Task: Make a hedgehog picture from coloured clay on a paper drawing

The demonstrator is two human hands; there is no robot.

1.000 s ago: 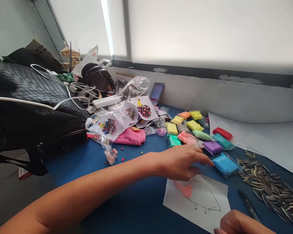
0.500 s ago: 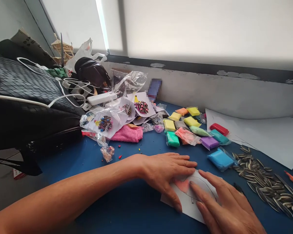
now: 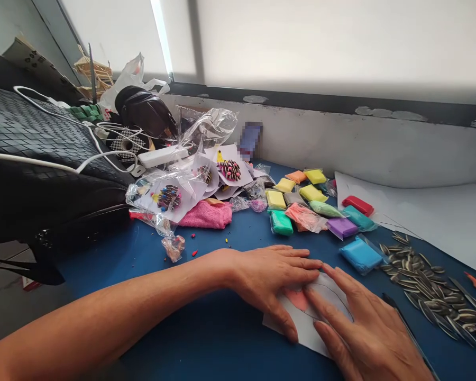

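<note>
A small white sheet of paper [image 3: 307, 334] with a black outline drawn on it lies on the blue tabletop [image 3: 206, 333]. A thin patch of coral modelling clay [image 3: 296, 299] is spread inside part of the outline. My left hand [image 3: 267, 280] rests flat along the sheet's left side, fingers stretched out and thumb apart. From the right, my right hand [image 3: 375, 330] reaches over the sheet with spread fingers; its index fingertip touches the right edge of the clay. Neither hand holds anything. Both partly cover the drawing.
Packets of coloured clay [image 3: 275, 199] lie beyond my hands, a blue packet [image 3: 360, 255] nearest. Striped sunflower seeds [image 3: 432, 296] are heaped at right, beside larger white sheets [image 3: 432, 211]. Seed-covered paper figures [image 3: 168, 197], a pink cloth [image 3: 206, 215] and a black bag [image 3: 43, 174] occupy the left.
My right index finger has slid slightly left and up along the clay, and its fingertips now come closer to my left hand. My left hand stays in place. The view has shifted slightly.
</note>
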